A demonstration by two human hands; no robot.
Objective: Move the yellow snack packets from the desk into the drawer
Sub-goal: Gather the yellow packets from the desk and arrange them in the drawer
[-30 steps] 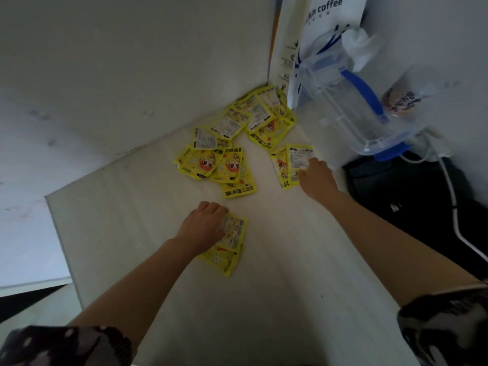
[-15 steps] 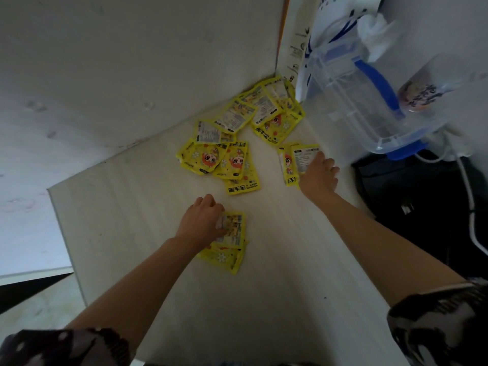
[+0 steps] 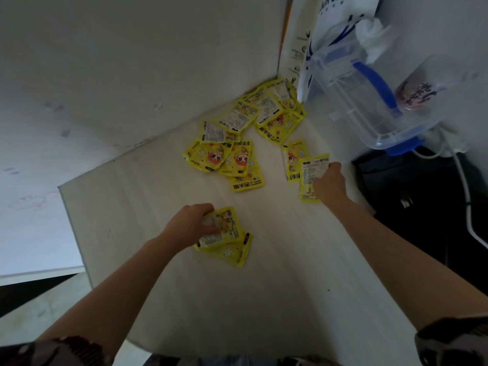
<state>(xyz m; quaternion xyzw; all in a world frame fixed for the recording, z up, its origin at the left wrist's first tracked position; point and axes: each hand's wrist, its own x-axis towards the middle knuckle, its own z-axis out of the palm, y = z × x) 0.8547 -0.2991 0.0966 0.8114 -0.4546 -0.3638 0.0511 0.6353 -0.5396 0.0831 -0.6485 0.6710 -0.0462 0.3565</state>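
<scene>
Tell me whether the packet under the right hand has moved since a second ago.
Yes. The packet has slid toward the person, away from the clear plastic box, dragged by the right hand.

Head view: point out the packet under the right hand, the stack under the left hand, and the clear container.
packet (image 3: 309,178), head view, printed back
stack (image 3: 232,252), head view, bottom packet's face
clear container (image 3: 351,101), head view, transparent wall
</scene>
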